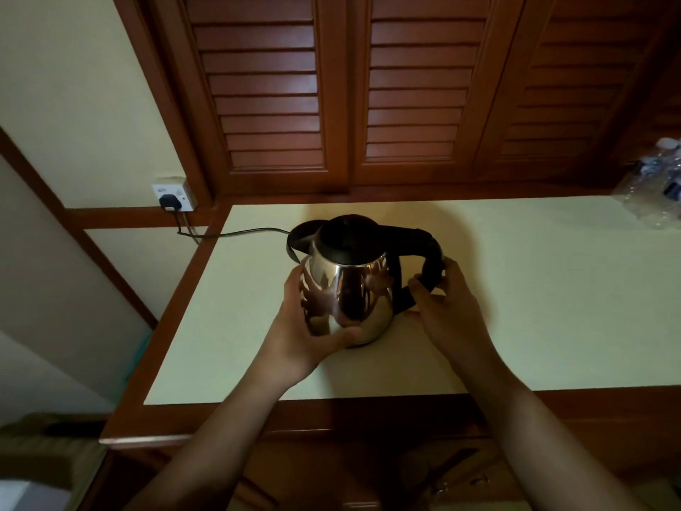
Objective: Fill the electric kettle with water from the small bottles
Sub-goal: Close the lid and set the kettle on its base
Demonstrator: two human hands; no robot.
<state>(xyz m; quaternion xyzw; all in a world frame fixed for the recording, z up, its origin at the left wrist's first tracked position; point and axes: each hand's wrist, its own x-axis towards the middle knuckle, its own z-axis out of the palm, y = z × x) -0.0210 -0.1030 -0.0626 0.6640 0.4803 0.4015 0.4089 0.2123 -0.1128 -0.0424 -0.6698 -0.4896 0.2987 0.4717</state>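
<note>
A shiny steel electric kettle (pixel 353 289) with a black lid and black handle is tilted toward me over the cream countertop (pixel 516 289). My left hand (pixel 313 326) cups the kettle's lower body, thumb curled under its base. My right hand (pixel 446 300) grips the black handle on the right. The lid is closed. Behind the kettle lies its black power base (pixel 304 236), partly hidden by the kettle. A plastic-wrapped pack of small water bottles (pixel 659 182) sits at the far right edge of the counter, cut off by the frame.
A black cord (pixel 236 234) runs from the base to a plug in the wall socket (pixel 173 199) at the left. Wooden louvred doors (pixel 405 86) stand behind the counter. A wooden rim borders the countertop, with drawers below.
</note>
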